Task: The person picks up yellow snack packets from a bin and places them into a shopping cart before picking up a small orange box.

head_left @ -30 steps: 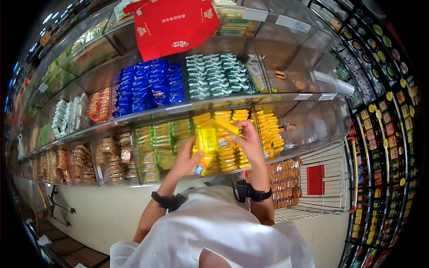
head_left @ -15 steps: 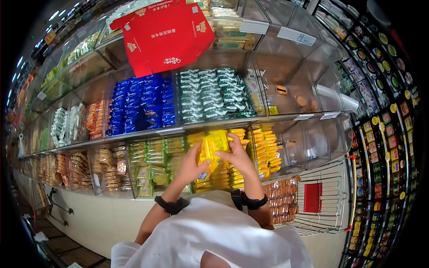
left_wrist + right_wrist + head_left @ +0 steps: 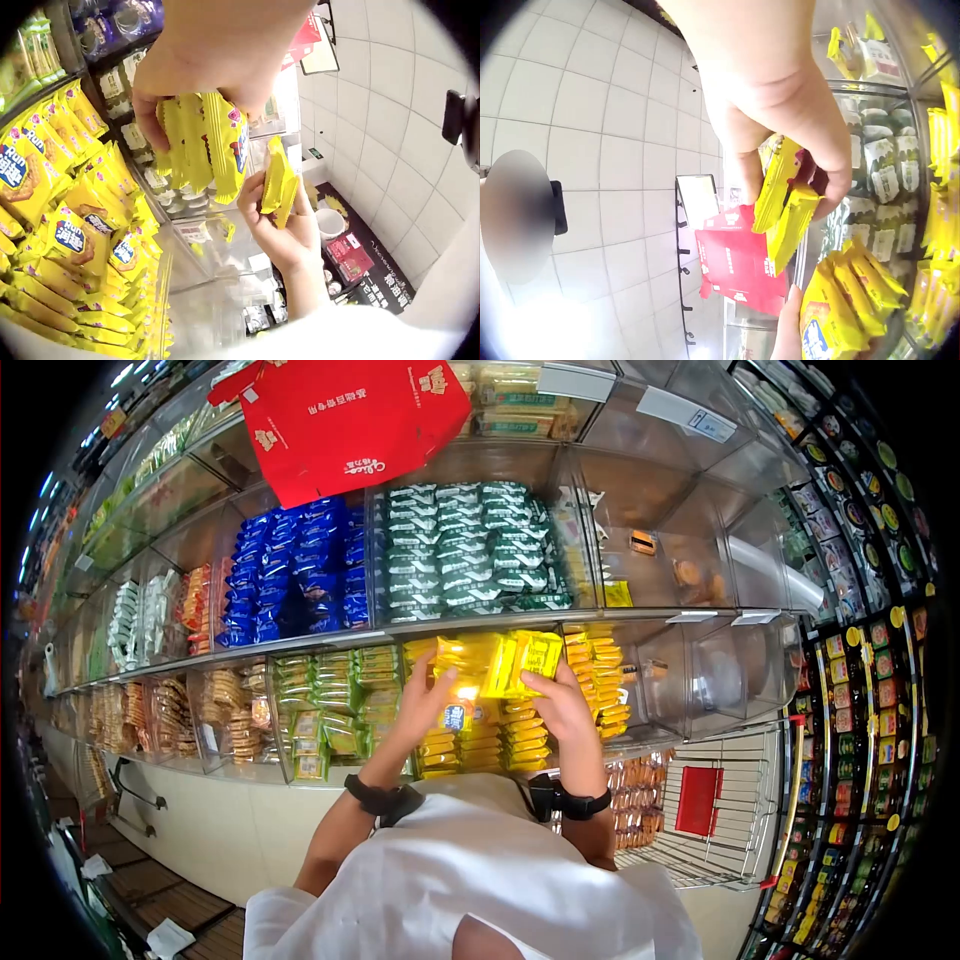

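My left hand (image 3: 422, 705) grips a row of several yellow snack packets (image 3: 202, 146), fingers on one side and thumb on the other. Two more yellow packets (image 3: 784, 202) are pinched between thumb and fingers of my right hand (image 3: 565, 705). In the head view the two bunches sit side by side, close together over the bin of matching yellow packets (image 3: 525, 745). From the left wrist, a small gap shows between them. Those packets in the bin (image 3: 71, 232) lie stacked in rows, with a biscuit picture and a blue label on the front.
Green packets (image 3: 340, 730) fill the bin to the left. Behind are blue packets (image 3: 275, 575) and dark green-and-white ones (image 3: 465, 550), below a red cardboard sign (image 3: 350, 425). A shopping cart (image 3: 720, 800) with brown packets stands at the right, near a tall shelf rack (image 3: 860, 760).
My right hand first held a packet raised at an angle, then came in against the left-hand bunch. Now it has drawn slightly right, holding two packets upright. The head view has shifted somewhat.
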`<state>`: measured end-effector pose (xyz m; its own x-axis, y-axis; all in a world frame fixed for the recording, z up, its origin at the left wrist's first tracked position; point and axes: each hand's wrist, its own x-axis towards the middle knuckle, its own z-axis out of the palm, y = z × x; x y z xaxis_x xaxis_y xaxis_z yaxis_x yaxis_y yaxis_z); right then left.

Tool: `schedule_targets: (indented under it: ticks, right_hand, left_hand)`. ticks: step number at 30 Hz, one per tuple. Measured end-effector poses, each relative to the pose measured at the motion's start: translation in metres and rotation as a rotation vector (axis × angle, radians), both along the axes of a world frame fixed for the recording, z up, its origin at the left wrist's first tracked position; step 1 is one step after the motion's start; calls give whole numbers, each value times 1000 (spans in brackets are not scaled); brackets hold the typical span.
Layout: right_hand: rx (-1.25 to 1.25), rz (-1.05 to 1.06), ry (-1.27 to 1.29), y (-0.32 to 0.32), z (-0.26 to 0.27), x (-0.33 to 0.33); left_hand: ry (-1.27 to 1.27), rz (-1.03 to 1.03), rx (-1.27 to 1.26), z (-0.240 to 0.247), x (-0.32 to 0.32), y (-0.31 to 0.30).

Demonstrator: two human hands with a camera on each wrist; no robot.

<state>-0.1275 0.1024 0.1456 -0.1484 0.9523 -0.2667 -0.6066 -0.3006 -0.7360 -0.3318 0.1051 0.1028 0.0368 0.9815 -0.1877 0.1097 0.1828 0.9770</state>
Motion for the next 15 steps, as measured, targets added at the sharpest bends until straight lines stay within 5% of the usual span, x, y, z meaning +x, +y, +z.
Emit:
schedule_targets:
  ticks: [8,11,14,15]
  right_hand:
    - [21,132,-56,1,-7,5]
    - [89,-71,-92,1,-3,3]
    - [254,-176,-511,-3,5,5]
    - [365,-167,-896,-5,13,4]
  left_hand:
    - [-250,213,-37,-4,32,17]
    - [-216,306,-72,19,43,15]
    - [-187,392,-43,24,55,13]
    - [-141,410,-48,21,57,12]
